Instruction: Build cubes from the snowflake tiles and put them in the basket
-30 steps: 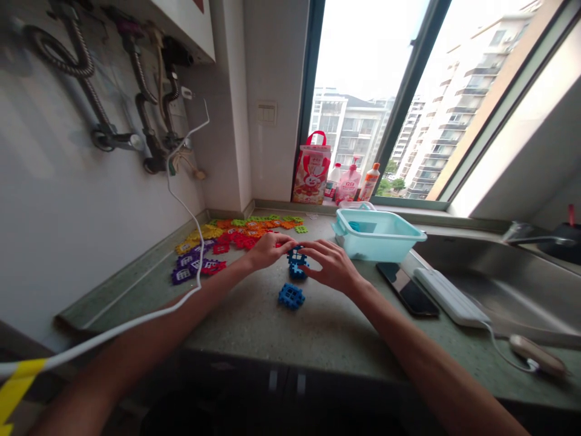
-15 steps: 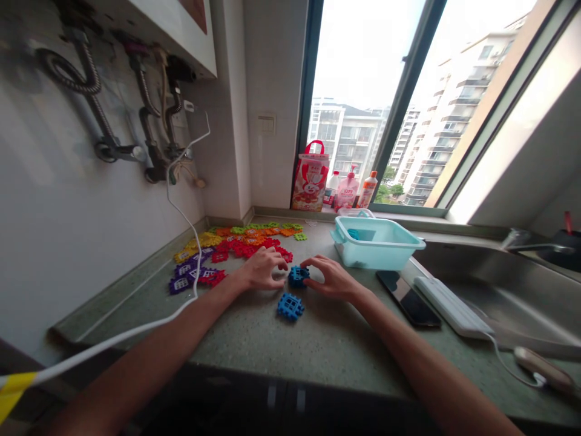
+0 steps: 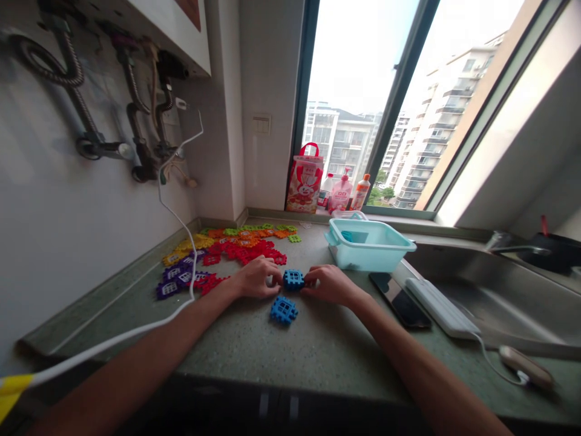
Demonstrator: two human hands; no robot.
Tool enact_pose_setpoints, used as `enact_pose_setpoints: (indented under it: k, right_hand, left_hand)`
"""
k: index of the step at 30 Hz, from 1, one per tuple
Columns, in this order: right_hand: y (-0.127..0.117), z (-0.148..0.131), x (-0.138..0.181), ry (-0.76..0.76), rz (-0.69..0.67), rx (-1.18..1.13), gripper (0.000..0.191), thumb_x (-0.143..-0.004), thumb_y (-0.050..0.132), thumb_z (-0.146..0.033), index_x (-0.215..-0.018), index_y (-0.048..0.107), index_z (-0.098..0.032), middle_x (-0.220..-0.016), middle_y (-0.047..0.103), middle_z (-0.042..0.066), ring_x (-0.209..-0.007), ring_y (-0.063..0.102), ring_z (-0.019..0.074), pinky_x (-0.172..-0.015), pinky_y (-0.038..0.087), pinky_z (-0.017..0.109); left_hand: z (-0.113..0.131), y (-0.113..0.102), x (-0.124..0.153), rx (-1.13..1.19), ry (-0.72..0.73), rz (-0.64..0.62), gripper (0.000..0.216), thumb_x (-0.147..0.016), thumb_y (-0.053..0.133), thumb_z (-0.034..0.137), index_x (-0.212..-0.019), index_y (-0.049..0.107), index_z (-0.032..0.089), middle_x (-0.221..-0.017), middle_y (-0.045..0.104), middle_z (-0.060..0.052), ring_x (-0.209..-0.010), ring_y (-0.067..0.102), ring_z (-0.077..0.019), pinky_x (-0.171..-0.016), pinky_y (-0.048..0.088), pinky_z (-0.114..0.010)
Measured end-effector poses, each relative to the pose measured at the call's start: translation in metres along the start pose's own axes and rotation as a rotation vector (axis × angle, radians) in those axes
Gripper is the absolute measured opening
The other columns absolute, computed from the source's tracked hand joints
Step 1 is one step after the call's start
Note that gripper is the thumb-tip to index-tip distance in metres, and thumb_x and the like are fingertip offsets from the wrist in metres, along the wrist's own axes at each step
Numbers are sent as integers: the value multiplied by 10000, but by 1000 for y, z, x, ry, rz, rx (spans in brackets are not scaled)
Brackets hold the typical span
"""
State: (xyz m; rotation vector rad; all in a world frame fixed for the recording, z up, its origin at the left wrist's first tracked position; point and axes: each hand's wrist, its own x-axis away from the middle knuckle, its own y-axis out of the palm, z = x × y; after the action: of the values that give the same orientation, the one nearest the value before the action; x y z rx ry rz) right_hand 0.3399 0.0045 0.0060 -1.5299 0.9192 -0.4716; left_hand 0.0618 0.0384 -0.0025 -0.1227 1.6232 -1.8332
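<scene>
Blue block [image 3: 294, 279] meets the right hand [image 3: 330, 284], fingertips bunched, pinch uncertain; the left hand [image 3: 256, 278] curls beside it, thumb and finger parted. Likely light and stiff, best held by opposite sides, it sits on the counter [image 3: 318, 354].

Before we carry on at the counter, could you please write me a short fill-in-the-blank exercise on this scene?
1. The block between the left hand and the right hand is ____ in colour.
2. From the person's side, the phone lies to the ____ of both hands.
3. The handle of the bag is ____.
4. The power strip is ____.

Missing words: blue; right; red; white.
</scene>
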Motion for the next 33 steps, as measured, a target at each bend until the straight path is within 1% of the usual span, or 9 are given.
enact_pose_setpoints:
  k: [3,5,8,11,15,20,27,33]
  right_hand:
    - [3,1,-2,10,21,-25,99,-899,754,-322,-916,812,-243,-877,751,17,-745,676,148,-674,409,232]
    - [3,2,-2,18,26,-42,80,-891,757,-294,-890,810,-234,-870,753,17,-740,676,147,-681,416,229]
    - [5,5,-3,23,34,-67,74,-879,759,-273,-860,807,-220,-859,753,22,-724,672,145,-684,425,229]
    - [10,10,-5,22,54,-91,77,-875,748,-255,-894,817,-227,-858,751,22,-715,669,144,-688,433,228]
    - [17,16,-11,33,89,-117,122,-876,721,-201,-931,828,-223,-853,752,26,-721,667,147,-700,446,231]
    - [23,21,-17,62,126,-158,132,-884,729,-196,-964,833,-208,-859,756,40,-722,663,149,-695,452,233]
    - [28,25,-16,42,149,-150,145,-918,703,-208,-970,839,-214,-877,763,41,-735,670,147,-713,453,233]
    - [19,22,-13,61,100,-49,179,-927,688,-256,-1018,841,-249,-911,787,40,-780,698,165,-740,469,239]
  left_hand:
    - [-3,0,-2,-58,-94,51,134,-763,759,238,-892,761,204,-869,734,-28,-852,638,-204,-834,441,-324]
    - [-5,0,-4,-65,-125,49,193,-765,770,263,-951,772,212,-907,734,-34,-869,638,-210,-824,448,-321]
    - [-6,1,-6,-28,-100,16,129,-801,747,249,-921,791,229,-870,733,-20,-862,641,-196,-825,447,-313]
    - [-7,3,-6,10,-94,27,89,-807,740,217,-872,800,221,-821,737,-15,-836,646,-183,-822,448,-305]
    - [-10,4,-4,77,-112,29,59,-799,750,223,-813,806,213,-761,738,-2,-742,641,-154,-752,452,-278]
    - [-13,3,-3,119,-127,19,87,-802,755,249,-834,830,219,-746,747,1,-715,648,-143,-703,446,-259]
    - [-5,-3,-2,7,-74,-1,123,-857,735,264,-888,854,267,-814,778,-14,-766,673,-157,-796,448,-291]
    - [-2,-7,-2,-2,-94,6,122,-829,758,320,-882,852,263,-743,741,-8,-698,642,-150,-724,447,-279]
